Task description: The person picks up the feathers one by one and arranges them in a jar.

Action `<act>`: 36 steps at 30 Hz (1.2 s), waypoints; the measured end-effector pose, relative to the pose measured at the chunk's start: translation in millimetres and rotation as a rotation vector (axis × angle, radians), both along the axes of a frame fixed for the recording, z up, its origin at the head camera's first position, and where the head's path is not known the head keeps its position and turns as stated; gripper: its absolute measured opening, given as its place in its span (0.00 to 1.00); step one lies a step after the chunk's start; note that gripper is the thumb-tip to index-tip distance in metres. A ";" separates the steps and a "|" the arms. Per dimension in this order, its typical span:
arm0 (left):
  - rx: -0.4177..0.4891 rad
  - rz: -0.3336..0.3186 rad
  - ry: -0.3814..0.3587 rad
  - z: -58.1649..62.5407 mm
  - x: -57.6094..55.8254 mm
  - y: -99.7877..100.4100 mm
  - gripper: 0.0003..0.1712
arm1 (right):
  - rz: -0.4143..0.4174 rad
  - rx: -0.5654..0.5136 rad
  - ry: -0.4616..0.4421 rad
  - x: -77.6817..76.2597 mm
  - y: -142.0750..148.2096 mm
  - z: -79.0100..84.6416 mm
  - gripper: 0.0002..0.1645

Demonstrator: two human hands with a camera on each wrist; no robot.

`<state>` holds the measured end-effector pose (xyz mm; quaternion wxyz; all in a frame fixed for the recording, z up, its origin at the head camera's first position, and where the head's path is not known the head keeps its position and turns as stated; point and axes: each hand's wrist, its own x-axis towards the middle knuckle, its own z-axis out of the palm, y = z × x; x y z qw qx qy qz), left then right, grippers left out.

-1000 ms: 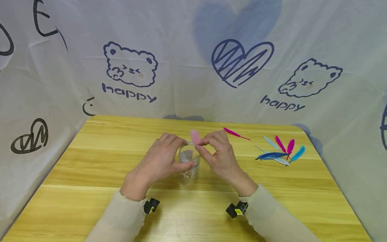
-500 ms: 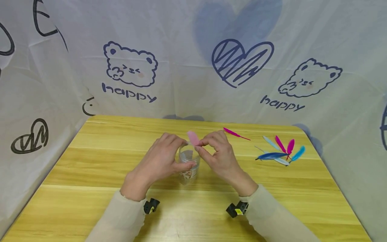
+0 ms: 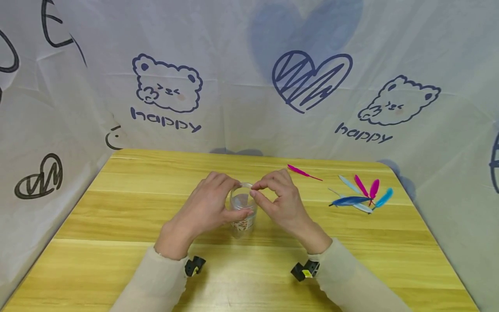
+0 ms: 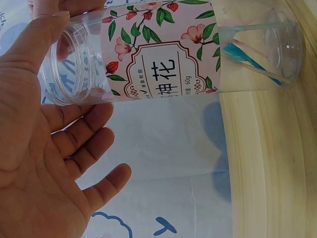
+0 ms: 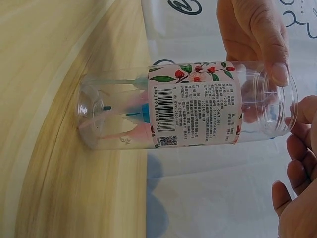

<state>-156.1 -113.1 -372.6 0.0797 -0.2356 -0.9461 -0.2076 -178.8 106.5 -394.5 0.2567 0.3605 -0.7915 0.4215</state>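
Observation:
A clear jar with a floral label stands upright on the table. My left hand grips it near the mouth, with the thumb across the near side. Right at the rim, my right hand has its thumb and index fingertips close together, and no feather shows between them. Through the wall in the right wrist view I see a pink feather and a bit of a blue feather partly behind the label. The left wrist view shows a blue feather leaning near the jar's bottom.
To the right lies a loose cluster of feathers: a dark blue feather, a light blue feather, magenta feathers and pale ones. A single magenta feather lies behind my right hand. White cloth with drawings stands behind the wooden table.
The pink feather, pinched upright above the rim by my right hand, tilted left and is now gone from above the rim. Both hands and the jar have barely moved.

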 end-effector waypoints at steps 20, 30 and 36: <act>0.004 0.007 -0.015 1.5 0.9 0.6 0.40 | -0.169 -0.029 -0.016 3.4 11.7 4.1 0.08; 0.009 0.007 -0.015 0.9 0.5 0.6 0.41 | -0.355 -0.026 -0.134 -0.8 45.0 -5.8 0.10; 0.010 0.006 -0.022 1.4 0.5 0.7 0.41 | -0.455 0.016 -0.167 -6.7 74.9 -16.2 0.12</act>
